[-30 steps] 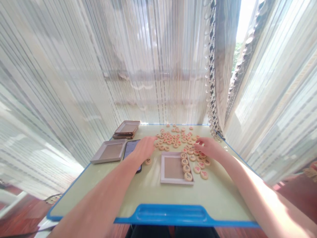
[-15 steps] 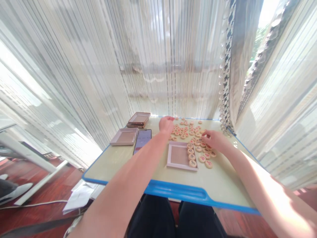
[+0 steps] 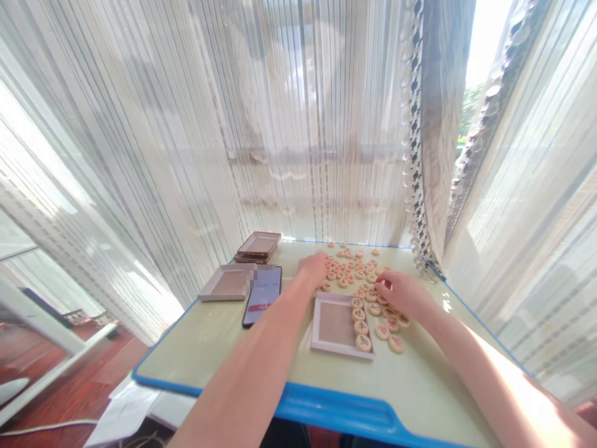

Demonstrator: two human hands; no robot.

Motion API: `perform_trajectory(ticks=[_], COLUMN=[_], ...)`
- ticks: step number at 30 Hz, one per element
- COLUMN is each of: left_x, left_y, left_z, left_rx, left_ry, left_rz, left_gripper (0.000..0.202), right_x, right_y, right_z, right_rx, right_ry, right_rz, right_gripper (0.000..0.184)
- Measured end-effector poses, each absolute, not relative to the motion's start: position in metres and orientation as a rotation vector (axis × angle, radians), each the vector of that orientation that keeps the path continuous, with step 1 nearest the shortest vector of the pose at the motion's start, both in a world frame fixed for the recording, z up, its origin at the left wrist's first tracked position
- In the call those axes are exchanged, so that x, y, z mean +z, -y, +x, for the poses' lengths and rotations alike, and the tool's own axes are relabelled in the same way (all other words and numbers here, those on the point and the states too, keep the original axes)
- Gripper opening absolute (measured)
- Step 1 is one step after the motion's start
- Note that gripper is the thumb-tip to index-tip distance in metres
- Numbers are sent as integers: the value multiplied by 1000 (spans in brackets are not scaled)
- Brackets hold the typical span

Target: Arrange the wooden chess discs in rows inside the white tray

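Note:
Round wooden chess pieces (image 3: 347, 267) with red and black characters lie scattered at the far middle of the table. My left hand (image 3: 311, 269) rests at the left edge of that pile, its fingers bent down and hidden behind the back of the hand. My right hand (image 3: 402, 294) sits just right of a shallow square tray (image 3: 332, 323), thumb and fingers pinched on one chess piece (image 3: 381, 284). A column of several pieces (image 3: 359, 320) fills the tray's right side. More pieces (image 3: 392, 330) lie on the table beside it.
A phone (image 3: 262, 294) with a lit screen lies left of my left forearm. An empty shallow tray (image 3: 227, 283) is beside it, and a stacked brown box (image 3: 258, 244) sits behind. The table (image 3: 261, 367) has a blue rim. Striped curtains hang close on all sides.
My left hand moved from a single piece beside the phone out to the far pile, then drew back slightly. My right hand stayed by the tray. The view shifted.

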State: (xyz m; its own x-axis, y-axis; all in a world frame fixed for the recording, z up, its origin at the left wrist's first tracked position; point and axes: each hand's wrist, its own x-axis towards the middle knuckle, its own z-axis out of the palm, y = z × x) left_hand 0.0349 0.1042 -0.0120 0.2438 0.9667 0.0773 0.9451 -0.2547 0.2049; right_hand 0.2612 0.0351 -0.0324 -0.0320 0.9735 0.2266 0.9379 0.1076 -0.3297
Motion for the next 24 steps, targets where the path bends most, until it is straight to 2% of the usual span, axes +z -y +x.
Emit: perform_trajectory(ticks=[2, 7, 12, 17, 21, 24], left_x=[-11, -2, 4, 10, 23, 24], left_y=[-96, -82, -76, -73, -59, -39], left_z=[37, 41, 37, 32, 30, 31], left_rx=[265, 156, 187, 335, 496, 420], left_ry=[-1841, -1874, -1871, -1865, -1797, -1640], left_rz=[2427, 2430, 2413, 2385, 2351, 2405], left_gripper=[44, 27, 32, 48, 33, 27], right_x=[-32, -23, -12, -7, -7, -7], right_y=[-34, -28, -17, -8, -8, -10], right_z=[260, 259, 250, 238, 239, 242], right_rx=[120, 139, 94, 98, 72, 44], right_ry=[2010, 2022, 2043, 2099, 2094, 2086], right_rz=[-1864, -1893, -1810, -1751, -1750, -1766], right_gripper=[25, 27, 28, 28, 28, 29])
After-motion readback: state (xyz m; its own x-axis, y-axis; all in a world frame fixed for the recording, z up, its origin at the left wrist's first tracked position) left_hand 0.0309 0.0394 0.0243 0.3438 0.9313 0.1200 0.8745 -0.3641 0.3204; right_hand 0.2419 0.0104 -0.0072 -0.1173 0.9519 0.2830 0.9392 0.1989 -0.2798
